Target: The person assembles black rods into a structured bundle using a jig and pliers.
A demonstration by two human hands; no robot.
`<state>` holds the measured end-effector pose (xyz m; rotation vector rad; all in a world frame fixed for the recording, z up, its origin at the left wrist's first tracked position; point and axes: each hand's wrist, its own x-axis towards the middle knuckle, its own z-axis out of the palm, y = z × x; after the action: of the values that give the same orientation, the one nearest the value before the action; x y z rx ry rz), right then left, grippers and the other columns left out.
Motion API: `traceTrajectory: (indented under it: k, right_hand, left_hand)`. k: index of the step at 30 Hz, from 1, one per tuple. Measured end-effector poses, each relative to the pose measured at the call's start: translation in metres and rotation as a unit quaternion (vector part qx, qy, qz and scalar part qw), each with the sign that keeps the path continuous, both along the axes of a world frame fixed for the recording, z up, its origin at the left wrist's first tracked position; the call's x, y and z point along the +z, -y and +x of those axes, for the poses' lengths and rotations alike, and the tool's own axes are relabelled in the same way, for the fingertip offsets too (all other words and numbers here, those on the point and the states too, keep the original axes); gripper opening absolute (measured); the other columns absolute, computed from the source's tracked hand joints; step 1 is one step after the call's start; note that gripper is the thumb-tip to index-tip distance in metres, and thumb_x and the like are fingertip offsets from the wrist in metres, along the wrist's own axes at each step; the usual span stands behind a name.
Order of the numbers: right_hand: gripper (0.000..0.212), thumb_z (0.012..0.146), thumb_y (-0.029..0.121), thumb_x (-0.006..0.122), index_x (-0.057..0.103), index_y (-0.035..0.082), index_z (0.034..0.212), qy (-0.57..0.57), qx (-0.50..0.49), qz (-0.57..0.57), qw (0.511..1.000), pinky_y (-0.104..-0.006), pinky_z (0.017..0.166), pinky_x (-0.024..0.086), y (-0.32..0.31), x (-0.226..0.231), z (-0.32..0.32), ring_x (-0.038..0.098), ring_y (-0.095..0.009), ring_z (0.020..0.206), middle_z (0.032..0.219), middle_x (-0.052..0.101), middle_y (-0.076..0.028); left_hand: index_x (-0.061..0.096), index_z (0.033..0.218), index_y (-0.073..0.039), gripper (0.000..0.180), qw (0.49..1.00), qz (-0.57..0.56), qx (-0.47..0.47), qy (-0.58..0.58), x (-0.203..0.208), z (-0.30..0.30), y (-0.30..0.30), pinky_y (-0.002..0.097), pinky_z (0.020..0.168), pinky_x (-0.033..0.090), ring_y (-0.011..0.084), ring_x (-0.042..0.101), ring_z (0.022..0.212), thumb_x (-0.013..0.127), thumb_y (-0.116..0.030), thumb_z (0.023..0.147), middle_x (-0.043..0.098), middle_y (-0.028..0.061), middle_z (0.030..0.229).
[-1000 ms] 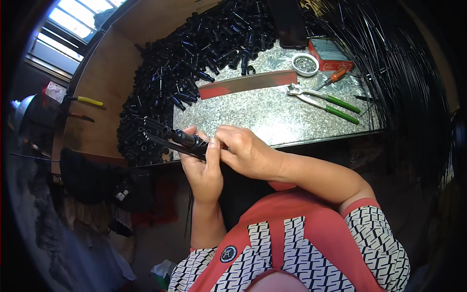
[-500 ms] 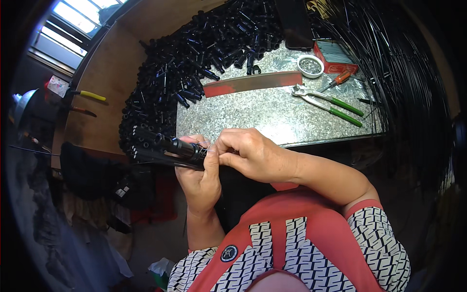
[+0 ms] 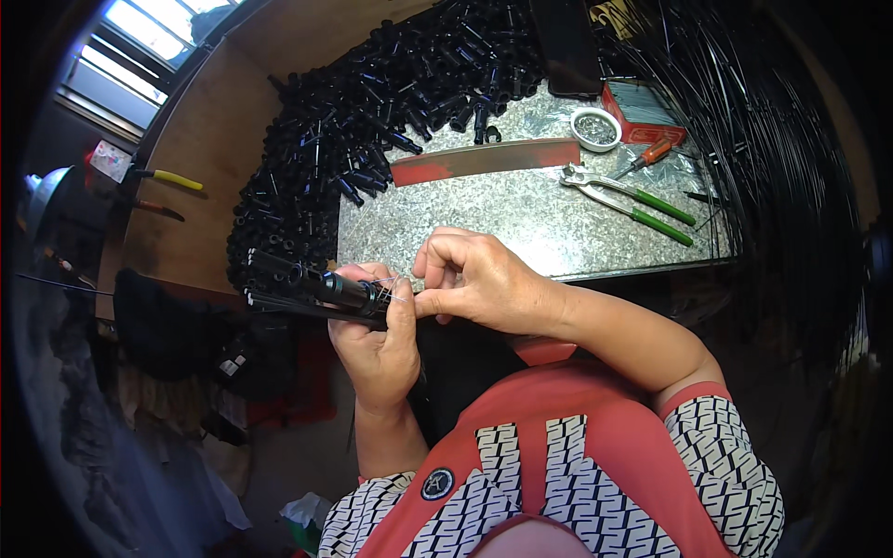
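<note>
Your left hand (image 3: 379, 346) is closed around the black tube (image 3: 342, 292), by the near edge of the surface (image 3: 465, 212). Your right hand (image 3: 493, 285), half curled, is just beside the thin wires (image 3: 389, 279); whether it pinches one, I can't tell.

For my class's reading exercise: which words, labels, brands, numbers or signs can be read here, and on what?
No words or numbers are readable.
Round badge on the red top: emblem too small to read.
White patch on the dark bundle: blurred.
Red box: no legible print.
</note>
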<state>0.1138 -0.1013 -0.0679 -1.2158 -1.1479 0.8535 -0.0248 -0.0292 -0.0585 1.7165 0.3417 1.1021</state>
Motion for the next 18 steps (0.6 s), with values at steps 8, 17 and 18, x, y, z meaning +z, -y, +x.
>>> traceTrajectory:
  k: [8,17,18]
  right_hand:
    - [0.024,0.083,0.019,0.073,0.057,0.001,0.087,-0.011,0.066,-0.029,0.997,-0.024,0.064,0.048,-0.005,-0.01,0.0,0.058,-0.01,0.074,0.08,0.061,-0.004]
    - [0.024,0.085,0.021,0.072,0.058,0.002,0.087,0.006,0.081,-0.054,0.995,-0.0224,0.063,0.045,0.004,-0.011,0.01,0.054,-0.006,0.071,0.077,0.061,-0.002]
    - [0.024,0.085,0.021,0.072,0.058,0.002,0.087,0.008,0.077,-0.056,0.995,-0.0224,0.063,0.045,0.006,-0.01,0.011,0.054,-0.006,0.071,0.077,0.061,-0.002]
  left_hand:
    - [0.044,0.099,-0.001,0.022,1.0,-0.01,0.02,-0.001,0.003,0.001,0.002,0.0241,0.071,0.042,0.0095,0.048,0.078,0.056,0.01,0.085,0.05,0.0069,0.088]
    - [0.048,0.096,-0.001,0.023,1.0,0.008,0.009,0.018,-0.002,0.004,0.004,0.0253,0.071,0.044,0.0108,0.051,0.077,0.061,0.01,0.08,0.053,0.0098,0.093]
    - [0.05,0.094,-0.001,0.024,1.0,0.005,0.0,0.019,-0.002,0.004,0.002,0.0255,0.072,0.045,0.0114,0.053,0.078,0.063,0.011,0.078,0.054,0.0109,0.095]
